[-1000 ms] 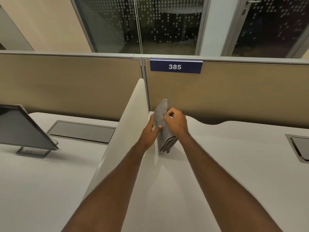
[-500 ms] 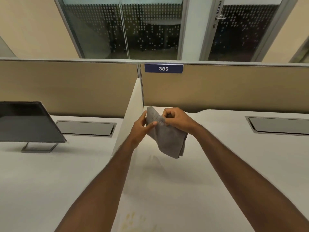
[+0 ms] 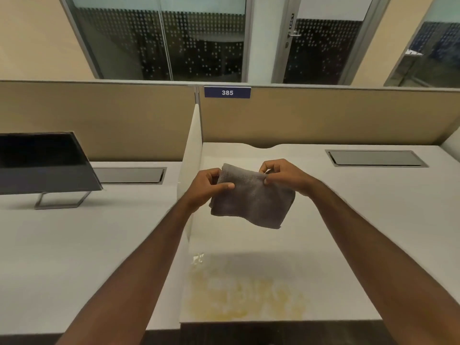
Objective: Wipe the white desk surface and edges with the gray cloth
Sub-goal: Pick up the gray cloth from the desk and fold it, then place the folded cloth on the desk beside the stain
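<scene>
The folded gray cloth point(image 3: 252, 199) hangs in the air above the white desk point(image 3: 361, 220), held by both hands. My left hand point(image 3: 207, 186) pinches its upper left corner. My right hand point(image 3: 283, 176) pinches its upper right edge. A yellowish smeared stain point(image 3: 244, 292) covers the desk's near part, with a small whitish patch point(image 3: 198, 258) at its left. The desk's front edge point(image 3: 278, 321) runs across the bottom of the view.
A white side divider point(image 3: 193, 150) stands along the desk's left. A beige back panel carries a blue "385" label point(image 3: 227, 92). A metal cable flap point(image 3: 375, 158) sits at the desk's back right. The neighbouring desk on the left holds a dark monitor point(image 3: 42, 163).
The cloth has left the far corner by the divider and been lifted toward me, spread wider between both hands. The view has pulled back, showing the stained near part of the desk.
</scene>
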